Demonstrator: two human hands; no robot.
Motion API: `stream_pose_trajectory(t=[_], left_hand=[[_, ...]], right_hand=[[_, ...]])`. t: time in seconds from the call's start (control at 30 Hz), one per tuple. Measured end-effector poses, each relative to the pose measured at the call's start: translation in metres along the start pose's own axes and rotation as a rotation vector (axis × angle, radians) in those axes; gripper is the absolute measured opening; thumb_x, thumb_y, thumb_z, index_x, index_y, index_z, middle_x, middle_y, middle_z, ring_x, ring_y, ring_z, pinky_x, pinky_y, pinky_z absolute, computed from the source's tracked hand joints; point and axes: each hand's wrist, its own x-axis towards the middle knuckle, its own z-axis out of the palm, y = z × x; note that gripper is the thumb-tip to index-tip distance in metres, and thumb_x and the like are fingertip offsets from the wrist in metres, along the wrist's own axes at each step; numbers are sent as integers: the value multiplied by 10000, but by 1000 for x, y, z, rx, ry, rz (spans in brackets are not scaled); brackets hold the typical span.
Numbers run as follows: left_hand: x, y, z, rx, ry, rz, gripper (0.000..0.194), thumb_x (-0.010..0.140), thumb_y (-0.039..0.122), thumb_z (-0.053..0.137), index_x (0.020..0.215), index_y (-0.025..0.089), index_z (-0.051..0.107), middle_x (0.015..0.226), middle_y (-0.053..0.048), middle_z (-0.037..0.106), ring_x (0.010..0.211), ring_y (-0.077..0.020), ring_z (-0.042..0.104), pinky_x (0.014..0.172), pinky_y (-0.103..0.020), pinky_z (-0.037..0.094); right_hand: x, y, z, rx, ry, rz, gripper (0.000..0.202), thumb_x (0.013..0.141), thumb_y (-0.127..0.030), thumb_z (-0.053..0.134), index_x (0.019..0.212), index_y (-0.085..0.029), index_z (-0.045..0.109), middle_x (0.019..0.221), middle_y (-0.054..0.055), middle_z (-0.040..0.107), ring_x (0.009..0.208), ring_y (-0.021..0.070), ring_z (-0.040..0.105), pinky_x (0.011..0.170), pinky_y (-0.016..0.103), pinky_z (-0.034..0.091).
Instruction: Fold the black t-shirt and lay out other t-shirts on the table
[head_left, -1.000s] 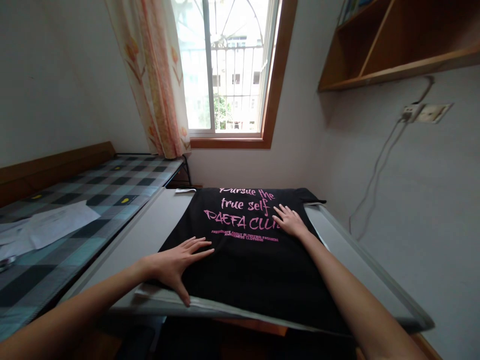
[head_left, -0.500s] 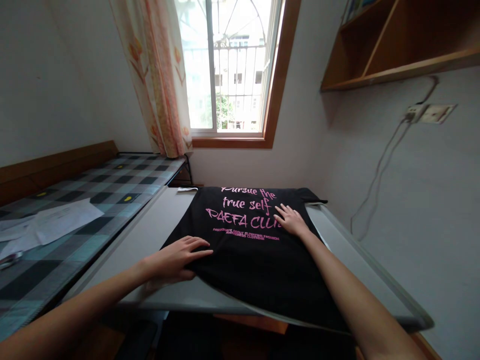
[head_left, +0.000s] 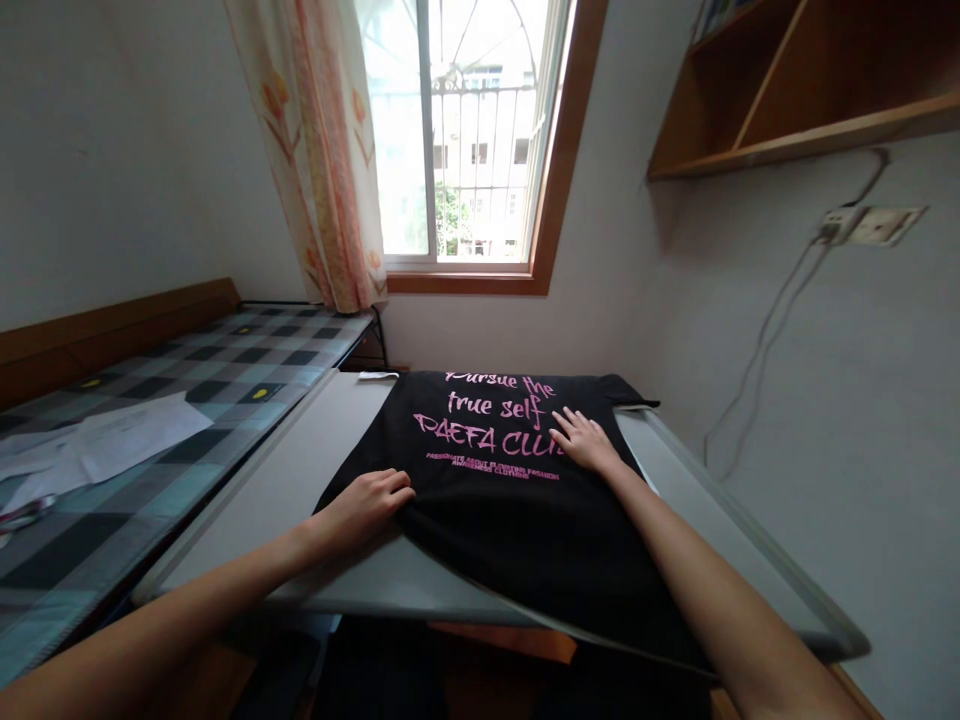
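A black T-shirt (head_left: 480,520) with pink lettering lies spread over the grey-white table (head_left: 352,410), its hem hanging past the near edge at the right. At the shirt's left side, near the hem, my left hand (head_left: 375,505) has its fingers curled closed on the cloth. My right hand (head_left: 585,440) rests flat on the printed front, fingers spread, covering the end of one line of letters. A short sleeve (head_left: 630,390) sticks out at the far right of the shirt.
On the left is a bed with a checked cover (head_left: 187,385) and some paper sheets (head_left: 127,440). A window (head_left: 465,150) and a curtain (head_left: 322,150) are behind the table. A wooden shelf (head_left: 795,140) and a socket with cords (head_left: 844,225) are on the right wall.
My left hand's fingers have gone from stretched out to curled on the shirt's left edge. My right hand stays flat on the print. The view has shifted slightly.
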Motion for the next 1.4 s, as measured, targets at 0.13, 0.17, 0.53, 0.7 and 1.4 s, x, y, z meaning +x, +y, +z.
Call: stream_pose_trajectory(t=[0.13,0.17,0.53,0.7,1.4], left_hand=[[-6,-13,1,-71,9,-65,161,896,61,476,908,176,588,946,-54,609,845,-187,585,772,-313,471],[-9,-17,1,-73,10,-80,165,896,64,466,890,177,586,931,-54,607,836,-190,580,763,-317,464],[-43,-68,-3,-71,59,-173,200,853,125,442,856,195,629,892,-59,650,814,-202,592,835,-357,403],[-54,-99,-7,-109,27,-269,233,787,81,446,848,199,638,904,-41,669,841,-188,618,913,-360,397],[18,-56,-18,-382,44,-431,608,875,620,471,1280,187,609,1439,-122,493,1339,-311,429,1129,-477,310]], right_hand=[[-12,-14,-2,-4,5,34,641,959,-529,253,1520,-223,300,1591,79,232,1454,267,208,1159,433,188],[-16,-20,-2,-4,7,44,645,958,-532,250,1520,-220,302,1591,84,232,1453,270,209,1158,435,187],[-53,-83,-6,23,57,-55,682,956,-552,219,1504,-166,344,1611,65,146,1475,326,-26,1165,541,18],[-62,-117,-6,132,24,-90,699,941,-578,254,1513,-181,320,1587,75,239,1471,300,103,1168,518,48],[-48,-150,-15,185,127,-170,734,890,-721,248,1368,-248,542,1464,96,464,1357,304,357,1145,540,122]])
